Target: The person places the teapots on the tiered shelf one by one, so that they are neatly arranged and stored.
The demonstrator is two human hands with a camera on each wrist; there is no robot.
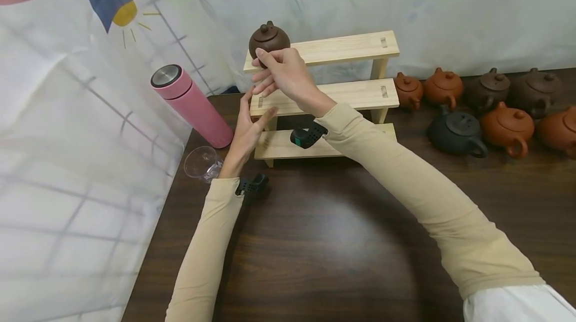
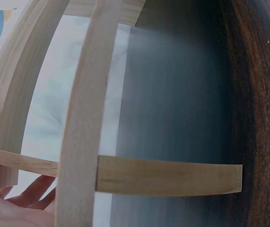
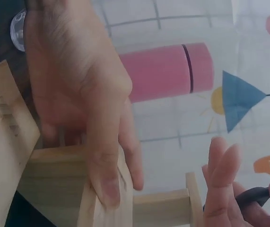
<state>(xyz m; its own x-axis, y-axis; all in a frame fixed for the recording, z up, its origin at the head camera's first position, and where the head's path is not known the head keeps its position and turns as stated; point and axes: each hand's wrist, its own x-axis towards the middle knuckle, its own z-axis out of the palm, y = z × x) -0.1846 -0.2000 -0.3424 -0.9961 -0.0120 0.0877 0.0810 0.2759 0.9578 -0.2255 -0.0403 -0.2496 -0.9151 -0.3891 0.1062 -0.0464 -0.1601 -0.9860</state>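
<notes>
A dark brown teapot (image 1: pixel 270 41) is at the left end of the top step of a three-step wooden stand (image 1: pixel 346 93). My right hand (image 1: pixel 290 73) pinches its handle; the dark handle (image 3: pixel 254 196) shows between thumb and fingers in the right wrist view. Whether the pot's base bears on the step is hidden behind the hand. My left hand (image 1: pixel 246 129) grips the left end of the middle step, its thumb on top. In the left wrist view, part of the left hand (image 2: pixel 23 208) shows behind the pale wooden slats.
A pink thermos (image 1: pixel 198 112) and a clear glass (image 1: pixel 203 163) stand left of the stand. Several teapots crowd the right side, among them a black one (image 1: pixel 456 131) and an orange one (image 1: pixel 508 124). A patterned white curtain (image 1: pixel 315 2) hangs behind the dark table (image 1: pixel 324 242).
</notes>
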